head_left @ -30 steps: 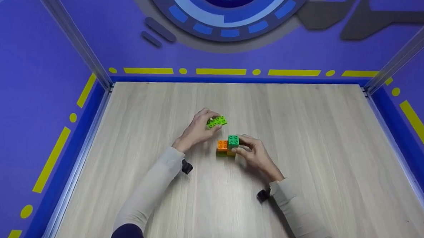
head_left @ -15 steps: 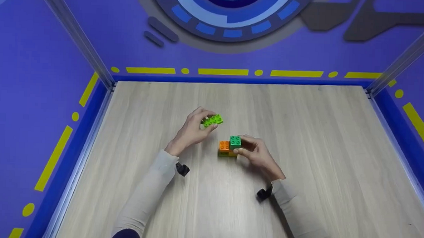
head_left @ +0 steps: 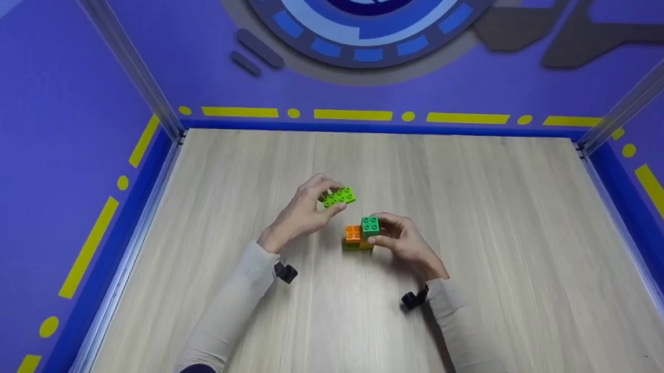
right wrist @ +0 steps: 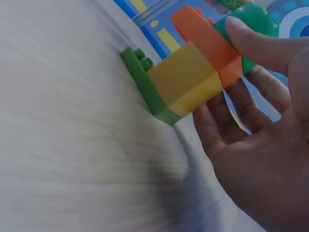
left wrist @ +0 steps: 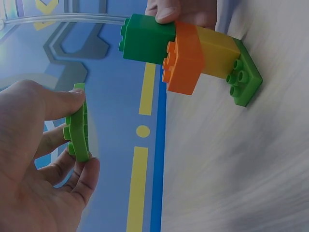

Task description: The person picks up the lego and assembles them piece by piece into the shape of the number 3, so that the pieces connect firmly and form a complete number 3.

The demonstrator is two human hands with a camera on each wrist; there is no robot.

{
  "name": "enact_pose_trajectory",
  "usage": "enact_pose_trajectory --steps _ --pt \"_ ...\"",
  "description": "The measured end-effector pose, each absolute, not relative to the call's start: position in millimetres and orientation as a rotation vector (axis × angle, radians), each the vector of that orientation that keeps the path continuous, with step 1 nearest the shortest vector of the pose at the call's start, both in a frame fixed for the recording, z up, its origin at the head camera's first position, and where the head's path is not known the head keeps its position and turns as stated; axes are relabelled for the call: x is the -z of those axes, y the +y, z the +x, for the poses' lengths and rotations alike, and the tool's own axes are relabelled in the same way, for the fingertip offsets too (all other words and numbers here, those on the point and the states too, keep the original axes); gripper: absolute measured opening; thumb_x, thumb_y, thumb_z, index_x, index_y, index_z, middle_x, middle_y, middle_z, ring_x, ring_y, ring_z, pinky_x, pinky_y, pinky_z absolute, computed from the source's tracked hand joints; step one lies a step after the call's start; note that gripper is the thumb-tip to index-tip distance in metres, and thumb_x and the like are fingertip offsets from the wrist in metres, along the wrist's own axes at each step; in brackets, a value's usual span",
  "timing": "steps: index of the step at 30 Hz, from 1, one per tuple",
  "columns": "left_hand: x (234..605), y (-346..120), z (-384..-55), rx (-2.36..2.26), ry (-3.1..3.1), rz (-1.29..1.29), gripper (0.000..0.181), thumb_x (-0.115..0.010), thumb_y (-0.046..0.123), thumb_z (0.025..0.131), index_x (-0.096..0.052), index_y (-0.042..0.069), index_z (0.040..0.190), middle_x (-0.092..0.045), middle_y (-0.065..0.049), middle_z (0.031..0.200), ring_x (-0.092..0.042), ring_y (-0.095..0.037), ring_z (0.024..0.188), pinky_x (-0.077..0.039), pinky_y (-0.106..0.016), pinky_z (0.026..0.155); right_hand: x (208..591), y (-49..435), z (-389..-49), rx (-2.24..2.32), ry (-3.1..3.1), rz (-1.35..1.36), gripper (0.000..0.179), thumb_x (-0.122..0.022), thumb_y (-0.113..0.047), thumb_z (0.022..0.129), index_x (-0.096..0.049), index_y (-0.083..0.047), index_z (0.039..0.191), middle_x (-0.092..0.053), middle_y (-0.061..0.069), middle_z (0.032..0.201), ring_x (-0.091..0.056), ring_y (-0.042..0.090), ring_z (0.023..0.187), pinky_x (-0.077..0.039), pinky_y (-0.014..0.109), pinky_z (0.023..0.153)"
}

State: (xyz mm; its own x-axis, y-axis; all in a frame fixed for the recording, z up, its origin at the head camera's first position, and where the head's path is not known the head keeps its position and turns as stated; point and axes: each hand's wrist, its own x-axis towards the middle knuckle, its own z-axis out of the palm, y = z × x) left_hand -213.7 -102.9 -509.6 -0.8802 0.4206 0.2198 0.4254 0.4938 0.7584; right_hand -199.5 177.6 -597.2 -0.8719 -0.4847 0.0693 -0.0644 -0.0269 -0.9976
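A flat lime-green toy brick (head_left: 338, 198) with studs is pinched between the thumb and fingers of my left hand (head_left: 303, 207). It hangs above the table, behind and left of a small brick stack. In the left wrist view this lime brick (left wrist: 77, 128) is seen edge-on. The stack has a thin green base brick (left wrist: 246, 77), a yellow brick (right wrist: 186, 77), an orange brick (head_left: 352, 232) jutting to the left, and a dark green brick (head_left: 369, 225) on top. My right hand (head_left: 405, 243) grips the stack's right side, its thumb on the dark green brick. The two hands' bricks are apart.
The pale wooden table (head_left: 326, 321) is bounded by blue-purple panels (head_left: 147, 44) with yellow markings at the back and sides. Metal posts (head_left: 124, 60) stand at the back corners. A small black camera sits on each wrist.
My left hand first drew a little left with the lime-green brick, then came slightly nearer. My right hand and the stack stay almost in place. The head view has shifted slightly.
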Motion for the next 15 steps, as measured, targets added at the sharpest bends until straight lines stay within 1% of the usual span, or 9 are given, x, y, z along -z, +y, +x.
enact_pose_trajectory --steps 9,11,15 --pt "503.5 -97.3 -205.7 1.342 -2.713 -0.877 0.035 -0.073 0.027 0.104 -0.068 0.015 0.136 -0.063 0.0 0.126 -0.061 -0.017 0.109 -0.055 -0.044 0.1 597.1 176.0 -196.1 1.96 1.964 -0.641 0.04 -0.08 -0.002 0.094 -0.063 0.005 0.13 -0.069 0.004 0.121 -0.069 0.017 0.111 -0.055 0.032 0.102" --pt "501.2 -96.5 -204.7 1.322 -2.728 -0.91 0.035 -0.073 0.027 0.104 -0.068 0.016 0.137 -0.063 0.0 0.127 -0.06 -0.017 0.111 -0.054 -0.042 0.101 597.1 175.3 -195.2 1.964 1.966 -0.63 0.04 -0.081 -0.002 0.093 -0.064 0.004 0.129 -0.069 0.004 0.121 -0.069 0.018 0.111 -0.056 0.033 0.101" --pt "496.4 -94.6 -202.6 1.301 -2.771 -0.977 0.035 -0.072 0.029 0.104 -0.068 0.016 0.137 -0.063 0.002 0.128 -0.059 -0.017 0.114 -0.053 -0.041 0.102 596.7 174.1 -193.6 1.965 1.974 -0.603 0.041 -0.082 -0.003 0.092 -0.065 0.002 0.129 -0.07 0.004 0.12 -0.07 0.019 0.111 -0.057 0.032 0.1"
